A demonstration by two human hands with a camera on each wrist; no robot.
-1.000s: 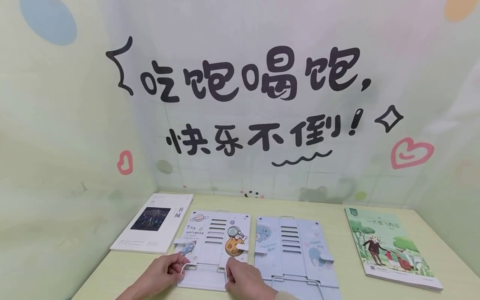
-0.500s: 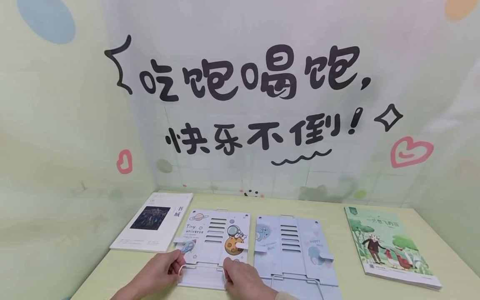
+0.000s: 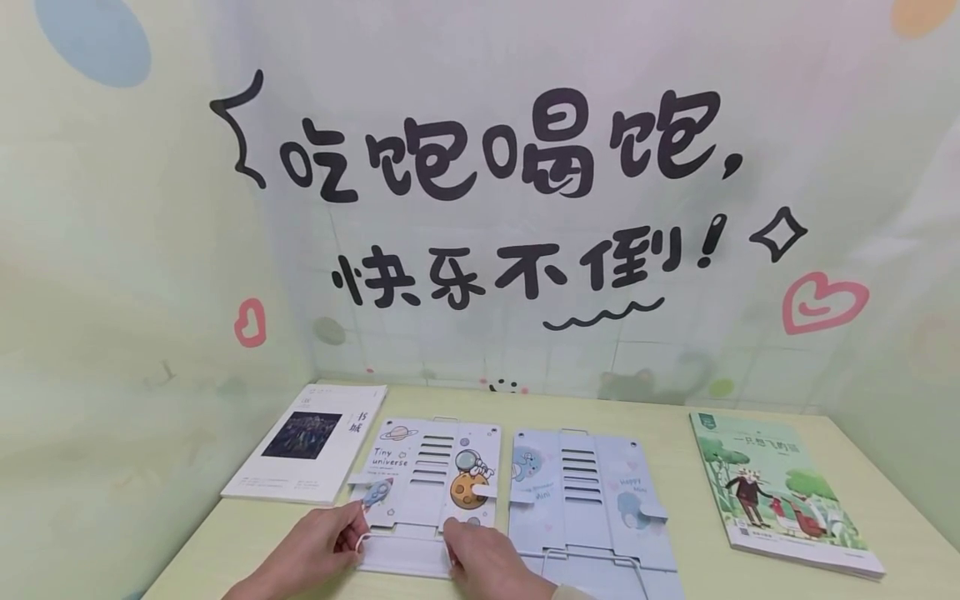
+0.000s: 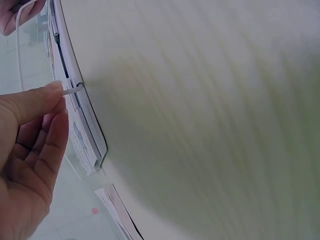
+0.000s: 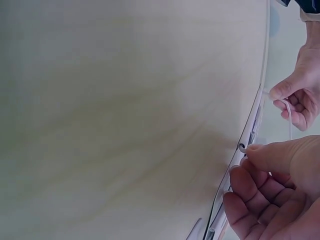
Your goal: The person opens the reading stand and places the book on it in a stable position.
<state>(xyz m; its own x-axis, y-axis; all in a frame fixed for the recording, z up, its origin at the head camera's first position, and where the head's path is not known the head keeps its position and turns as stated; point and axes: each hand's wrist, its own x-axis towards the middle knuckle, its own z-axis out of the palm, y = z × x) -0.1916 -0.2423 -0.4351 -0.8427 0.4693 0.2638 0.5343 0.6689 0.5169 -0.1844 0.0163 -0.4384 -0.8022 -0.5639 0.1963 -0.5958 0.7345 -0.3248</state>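
Note:
A white book stand (image 3: 420, 508) printed with "Tiny universe", a planet and an astronaut lies flat on the table. Along its lower edge runs a white wire support (image 3: 378, 533), raised off the panel in the left wrist view. My left hand (image 3: 322, 537) pinches the left side of this wire between thumb and fingers, close to where it enters the stand's edge. On the opposite side my right hand (image 3: 487, 554) pinches the other end of the wire, thumb on top, as the right wrist view shows.
A light blue book stand (image 3: 592, 533) lies just right of the white one, its wire folded down. Far left on the pale wooden table (image 3: 622, 417) is a white magazine (image 3: 330, 475); far right, a green picture book (image 3: 780, 492). A printed curtain (image 3: 480, 350) hangs behind.
Both hands have shifted slightly left, still pinching the wire, which moves a little with them. The book stands and books stay in place.

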